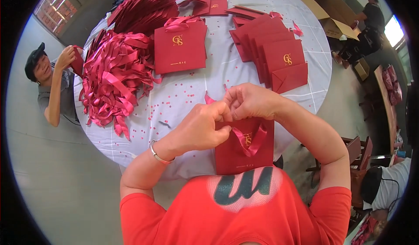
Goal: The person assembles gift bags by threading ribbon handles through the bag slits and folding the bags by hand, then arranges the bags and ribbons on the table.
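Both hands meet at the top edge of the red paper bag [244, 147] held upright at the chest before the bench [192, 92], left hand [198, 129] and right hand [248, 101] fingers pinched shut on its ribbon handle [251, 140], which looks light, limp and slippery, best gripped near the bag's stiff rim.

- I've got a dark red paper gift bag [244, 151] upright at the near table edge, gold emblem on its front.
- Its red ribbon [249, 139] loops loosely below the bag's top edge.
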The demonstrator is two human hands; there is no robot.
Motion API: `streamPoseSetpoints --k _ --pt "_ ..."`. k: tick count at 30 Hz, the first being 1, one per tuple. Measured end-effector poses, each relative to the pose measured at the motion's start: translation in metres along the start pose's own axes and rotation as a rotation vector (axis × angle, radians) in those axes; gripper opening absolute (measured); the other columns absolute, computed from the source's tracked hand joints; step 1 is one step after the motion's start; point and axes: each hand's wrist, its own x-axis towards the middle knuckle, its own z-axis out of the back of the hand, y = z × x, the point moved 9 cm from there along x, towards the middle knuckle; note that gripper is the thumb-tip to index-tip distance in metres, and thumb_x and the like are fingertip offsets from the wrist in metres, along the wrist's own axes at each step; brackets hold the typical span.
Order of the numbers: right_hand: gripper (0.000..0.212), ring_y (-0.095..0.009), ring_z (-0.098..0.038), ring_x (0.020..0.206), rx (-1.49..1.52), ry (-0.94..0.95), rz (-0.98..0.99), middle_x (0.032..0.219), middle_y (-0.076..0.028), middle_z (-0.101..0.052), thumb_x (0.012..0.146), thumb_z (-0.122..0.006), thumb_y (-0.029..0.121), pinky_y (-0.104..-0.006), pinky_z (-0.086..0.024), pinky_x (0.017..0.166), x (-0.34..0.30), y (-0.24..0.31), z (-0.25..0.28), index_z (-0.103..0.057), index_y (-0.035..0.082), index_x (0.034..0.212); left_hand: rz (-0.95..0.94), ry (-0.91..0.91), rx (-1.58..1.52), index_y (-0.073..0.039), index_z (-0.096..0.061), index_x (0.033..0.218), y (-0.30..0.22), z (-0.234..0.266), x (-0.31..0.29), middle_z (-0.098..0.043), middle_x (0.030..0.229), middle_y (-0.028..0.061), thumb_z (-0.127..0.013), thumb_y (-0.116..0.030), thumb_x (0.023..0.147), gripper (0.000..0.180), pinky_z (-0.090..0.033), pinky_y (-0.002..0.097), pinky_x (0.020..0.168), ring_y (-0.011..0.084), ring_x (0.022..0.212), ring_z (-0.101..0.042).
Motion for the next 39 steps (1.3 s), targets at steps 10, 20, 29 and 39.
streamPoseSetpoints --k 10,20,29,39 --pt "0.006 -0.012 -0.058 0.072 -0.498 -0.771 0.570 0.075 -0.005 -0.061 0.081 -0.064 0.000 -0.0303 -0.049 0.065 -0.010 0.077 0.058 -0.059 -0.001 0.083 0.197 0.151 -0.212 0.000 -0.053 0.089 0.007 -0.009 0.002 -0.059 0.065 -0.0003 -0.063 0.002 0.081 0.012 -0.036 0.0200 0.044 0.0009 0.052 -0.051" --pt "0.018 -0.010 -0.059 0.072 -0.619 -0.856 0.664 0.085 -0.004 -0.068 0.085 -0.069 0.010 -0.0251 -0.049 0.064 -0.069 0.058 0.054 -0.065 -0.002 0.098 0.008 0.036 0.092 0.000 -0.066 0.092 0.016 0.007 0.006 -0.070 0.084 0.0079 -0.070 -0.003 0.077 0.016 -0.050 0.0281 0.060 0.0114 0.069 -0.063" --pt "0.025 -0.023 -0.065 0.069 -0.664 -0.778 0.264 0.081 -0.016 -0.068 0.086 -0.072 0.021 -0.0342 -0.050 0.064 -0.096 0.012 0.044 -0.069 -0.003 0.089 0.307 0.102 0.598 0.001 -0.068 0.080 0.042 0.025 0.008 -0.067 0.065 0.0059 -0.063 -0.028 0.091 0.031 -0.049 0.0301 0.055 0.0141 0.057 -0.063" --pt "0.015 -0.014 -0.062 0.073 -0.541 -0.695 0.436 0.085 -0.009 -0.066 0.081 -0.075 0.009 -0.0278 -0.049 0.065 -0.086 0.005 0.030 -0.068 -0.001 0.090 0.421 0.002 0.240 0.004 -0.067 0.080 0.063 0.010 0.012 -0.066 0.067 0.0069 -0.071 -0.036 0.088 0.041 -0.047 0.0260 0.053 0.0097 0.061 -0.063"
